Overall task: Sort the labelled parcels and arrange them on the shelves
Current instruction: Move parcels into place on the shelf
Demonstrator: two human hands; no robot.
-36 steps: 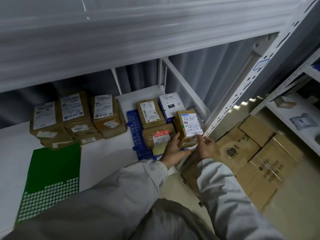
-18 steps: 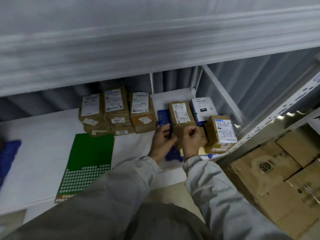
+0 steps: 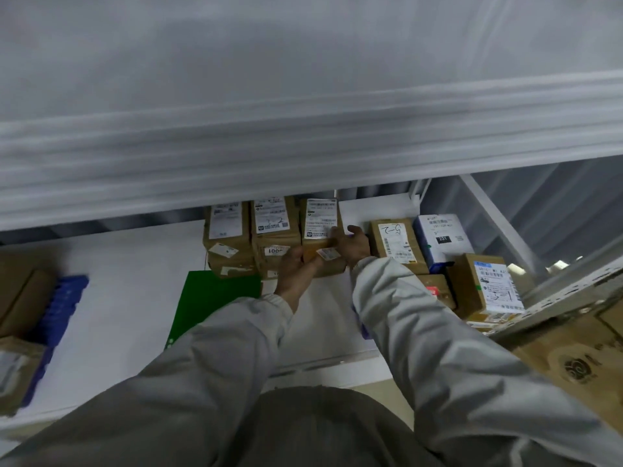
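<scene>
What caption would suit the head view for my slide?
Both hands, left hand and right hand, hold a brown labelled parcel in the row on the white shelf.

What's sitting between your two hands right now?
In the head view, a brown labelled parcel, the rightmost of the row of three, lies between the left hand and right hand; both touch its sides.

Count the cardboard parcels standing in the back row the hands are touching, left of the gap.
3: the left parcel, the middle parcel, and the right parcel, held between left hand and right hand. Smaller boxes in front may hide more.
</scene>
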